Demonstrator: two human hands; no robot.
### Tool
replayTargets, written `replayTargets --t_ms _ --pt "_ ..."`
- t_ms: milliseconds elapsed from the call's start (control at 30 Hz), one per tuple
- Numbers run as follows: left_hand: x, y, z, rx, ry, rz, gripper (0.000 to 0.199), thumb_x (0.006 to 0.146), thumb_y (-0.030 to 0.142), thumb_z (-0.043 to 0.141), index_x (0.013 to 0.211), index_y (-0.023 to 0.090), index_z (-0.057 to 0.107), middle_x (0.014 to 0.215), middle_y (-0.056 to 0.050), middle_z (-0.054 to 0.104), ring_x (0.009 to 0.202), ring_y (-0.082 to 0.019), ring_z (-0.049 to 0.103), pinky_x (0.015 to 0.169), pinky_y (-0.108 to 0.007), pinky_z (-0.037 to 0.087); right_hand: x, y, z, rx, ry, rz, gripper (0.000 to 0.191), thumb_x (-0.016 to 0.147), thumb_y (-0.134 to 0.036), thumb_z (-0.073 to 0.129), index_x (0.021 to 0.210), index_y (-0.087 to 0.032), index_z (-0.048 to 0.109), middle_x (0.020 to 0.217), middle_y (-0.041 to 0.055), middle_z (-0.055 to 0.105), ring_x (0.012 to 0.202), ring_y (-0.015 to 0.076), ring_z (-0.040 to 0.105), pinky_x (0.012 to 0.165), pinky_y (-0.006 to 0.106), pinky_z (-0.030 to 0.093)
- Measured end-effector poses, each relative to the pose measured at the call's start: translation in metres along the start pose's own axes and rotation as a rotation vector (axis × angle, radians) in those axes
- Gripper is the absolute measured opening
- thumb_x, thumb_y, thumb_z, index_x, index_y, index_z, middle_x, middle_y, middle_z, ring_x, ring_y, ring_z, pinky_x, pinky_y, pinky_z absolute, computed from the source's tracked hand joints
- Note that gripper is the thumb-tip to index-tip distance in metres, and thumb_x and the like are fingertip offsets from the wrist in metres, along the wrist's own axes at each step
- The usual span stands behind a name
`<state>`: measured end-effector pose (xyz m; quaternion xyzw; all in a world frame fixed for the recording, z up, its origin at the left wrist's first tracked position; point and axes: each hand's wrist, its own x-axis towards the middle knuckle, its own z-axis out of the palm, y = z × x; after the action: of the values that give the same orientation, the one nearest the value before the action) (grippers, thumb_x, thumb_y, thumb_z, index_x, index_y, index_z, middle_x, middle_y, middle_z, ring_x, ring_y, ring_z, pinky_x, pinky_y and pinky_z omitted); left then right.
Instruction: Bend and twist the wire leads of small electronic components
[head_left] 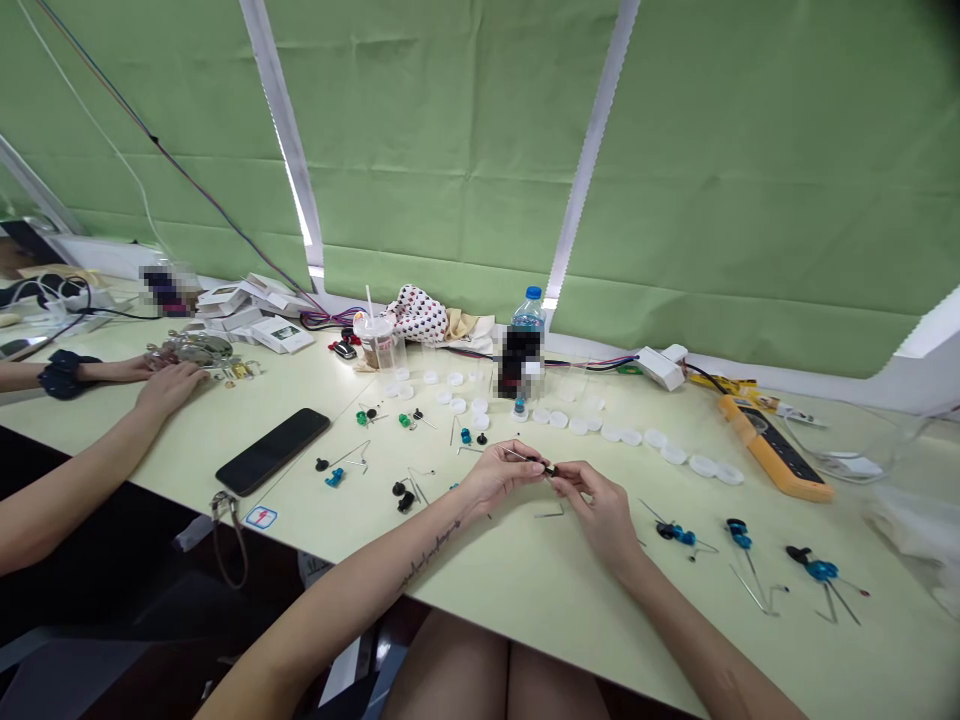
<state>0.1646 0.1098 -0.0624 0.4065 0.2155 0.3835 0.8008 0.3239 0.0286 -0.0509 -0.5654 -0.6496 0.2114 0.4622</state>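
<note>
Above the middle of the table, my left hand (501, 476) pinches a small black part (550, 469), with a thin metal rod showing along its fingers. My right hand (602, 508) is closed on the same part from the other side; its exact kind is too small to tell. Below them lies an L-shaped metal rod (551, 513). Blue and black parts with thin bent rods are grouped to the right, such as one blue piece (821, 570). Left of my hands are further small groups, among them a black piece (406, 499) and a blue piece (334, 478).
White round caps (632, 437) run in a row behind my hands. A bottle (529, 315), a drink cup (375, 340) and an orange power strip (776, 450) stand or lie farther back. A phone (274, 450) lies left, near a co-worker's hands (169, 388) over clear-wrapped items.
</note>
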Motion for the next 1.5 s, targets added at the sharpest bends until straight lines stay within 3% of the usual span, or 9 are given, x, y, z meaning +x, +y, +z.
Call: replayTargets --t_ms 800,1000,1167,1333,1500 --pt "-0.0021 -0.0004 0.0003 -0.007 -0.008 -0.015 0.031 0.058 0.016 0.080 0.082 0.009 0.061 0.085 -0.009 0.069 0.076 -0.014 0.066 0.080 -0.029 0.049 0.0005 -0.0034 0.0004 -0.044 -0.039 0.033 0.032 0.087 -0.051 0.044 0.085 -0.022 0.057 0.076 0.0037 0.066 0.064 0.0183 0.062 0.061 0.030 0.050" --pt "-0.0014 -0.0010 -0.0002 -0.015 -0.013 0.002 0.031 0.058 0.018 0.080 0.081 0.010 0.061 0.084 -0.008 0.070 0.077 -0.015 0.066 0.083 -0.032 0.048 0.0012 -0.0002 0.0006 -0.014 -0.039 0.039 0.031 0.087 -0.050 0.045 0.089 -0.021 0.057 0.079 0.0045 0.067 0.066 0.0186 0.063 0.064 0.031 0.052" --pt "-0.0005 -0.0016 0.0000 -0.030 -0.001 0.010 0.032 0.057 0.017 0.081 0.081 0.009 0.062 0.083 -0.009 0.069 0.079 -0.016 0.066 0.085 -0.034 0.047 0.0022 0.0049 0.0027 -0.023 0.033 0.029 0.036 0.083 -0.047 0.053 0.107 -0.021 0.056 0.094 0.0071 0.067 0.082 0.0212 0.065 0.076 0.036 0.053" --pt "-0.0012 -0.0010 0.0008 -0.030 -0.002 0.001 0.032 0.056 0.016 0.081 0.080 0.009 0.061 0.082 -0.009 0.069 0.078 -0.016 0.066 0.084 -0.033 0.048 0.0016 0.0029 0.0033 -0.007 0.022 -0.045 0.025 0.086 -0.042 0.050 0.097 -0.021 0.058 0.094 0.0069 0.067 0.084 0.0205 0.064 0.079 0.036 0.052" --pt "-0.0017 -0.0014 0.0008 -0.023 -0.009 0.000 0.030 0.057 0.016 0.081 0.080 0.010 0.061 0.082 -0.009 0.070 0.078 -0.016 0.066 0.084 -0.033 0.048 0.0016 0.0004 0.0023 -0.009 0.008 -0.019 0.027 0.086 -0.045 0.049 0.093 -0.021 0.060 0.091 0.0062 0.068 0.082 0.0207 0.065 0.074 0.034 0.054"
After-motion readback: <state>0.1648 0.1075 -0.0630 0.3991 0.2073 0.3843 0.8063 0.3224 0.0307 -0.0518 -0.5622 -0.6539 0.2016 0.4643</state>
